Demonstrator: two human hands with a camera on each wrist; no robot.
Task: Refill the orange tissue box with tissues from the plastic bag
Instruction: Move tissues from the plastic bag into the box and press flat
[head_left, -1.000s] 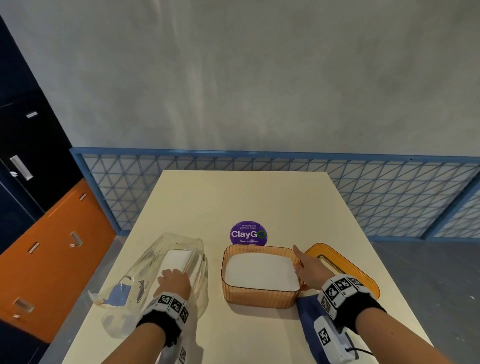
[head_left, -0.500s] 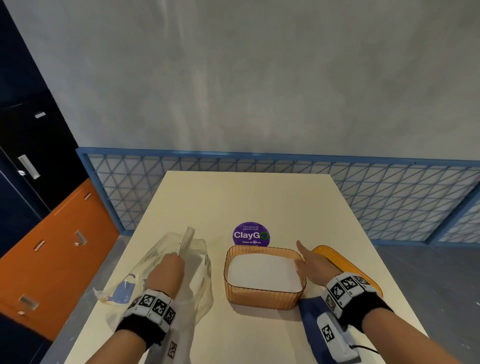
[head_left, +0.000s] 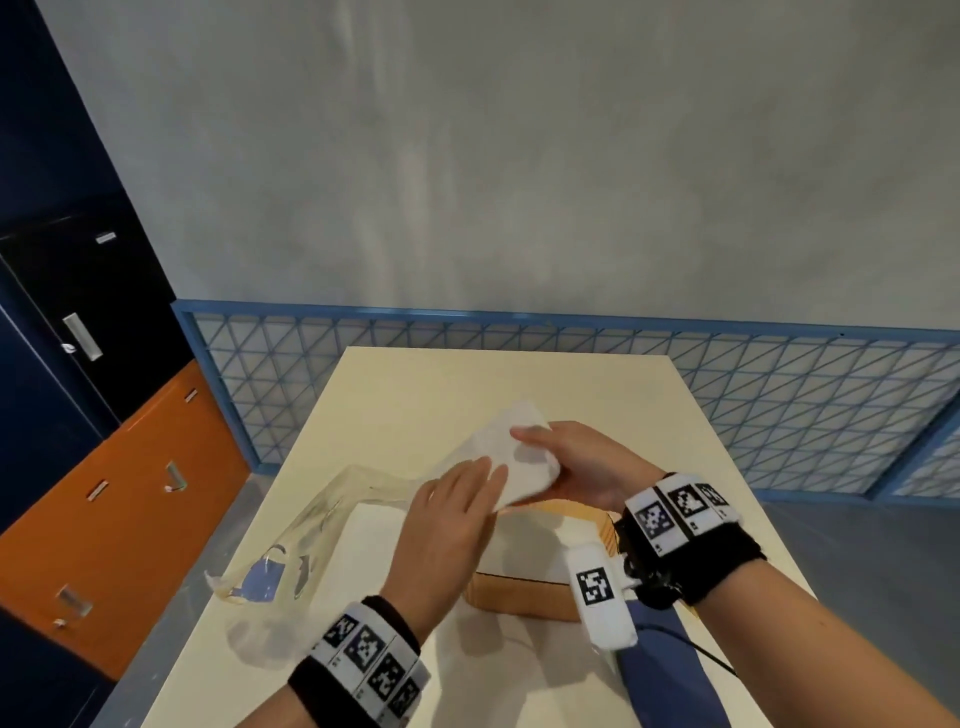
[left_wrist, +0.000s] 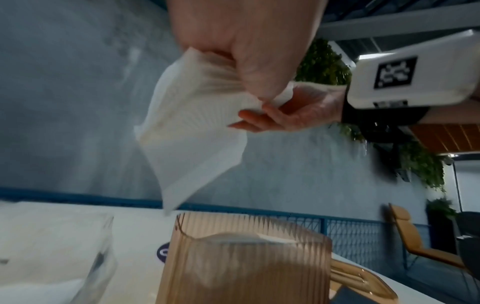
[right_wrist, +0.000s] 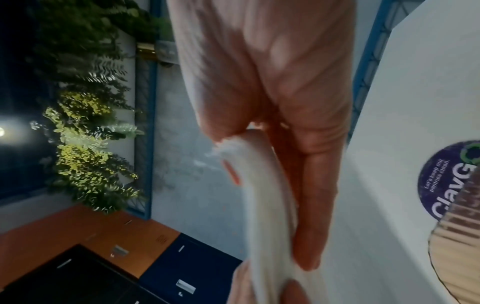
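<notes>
A white tissue stack (head_left: 511, 441) hangs tilted in the air above the orange tissue box (head_left: 524, 592). My left hand (head_left: 478, 483) pinches its near end, fingers on top and thumb beneath. My right hand (head_left: 545, 452) grips its right side, thumb on top and fingers under. In the left wrist view the tissue stack (left_wrist: 192, 131) droops over the ribbed orange tissue box (left_wrist: 246, 263), which has white tissues inside. The clear plastic bag (head_left: 322, 519) lies on the table to the left with more tissues (head_left: 369, 540) in it. The right wrist view shows the tissue stack (right_wrist: 267, 205) bent against my fingers (right_wrist: 311, 164).
The box's orange lid (left_wrist: 363, 277) lies to the right of the box. A purple round sticker (right_wrist: 449, 181) is on the cream table (head_left: 467, 384) behind the box. A blue item (head_left: 660, 675) lies at the near right. Orange and dark cabinets (head_left: 130, 493) stand to the left.
My left hand drew a tissue stack out of the bag and raised it over the box. My right hand left the box's right rim and took hold of the stack.
</notes>
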